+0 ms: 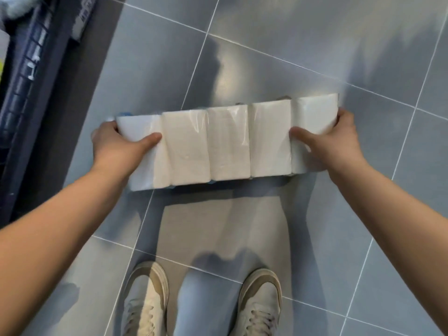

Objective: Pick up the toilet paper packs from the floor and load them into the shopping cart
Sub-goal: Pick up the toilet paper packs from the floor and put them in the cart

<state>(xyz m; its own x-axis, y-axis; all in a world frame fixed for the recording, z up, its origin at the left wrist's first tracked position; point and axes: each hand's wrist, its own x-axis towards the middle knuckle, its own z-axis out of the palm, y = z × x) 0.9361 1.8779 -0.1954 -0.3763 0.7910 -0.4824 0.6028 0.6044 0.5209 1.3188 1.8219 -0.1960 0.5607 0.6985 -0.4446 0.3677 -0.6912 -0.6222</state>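
Curling round the short ends of the toilet paper pack (228, 141), my fingers pass mostly out of sight behind it, while both thumbs (150, 138) press on its top face. The left hand (114, 144) grips the left end, the right hand (337, 139) the right end. The pack hangs level above the tiled floor (303, 49), and its shadow suggests it is lifted clear. I judge it picked up, not yet loaded. The blue shopping cart (26, 76) stands far left, its contents too blurred to count.
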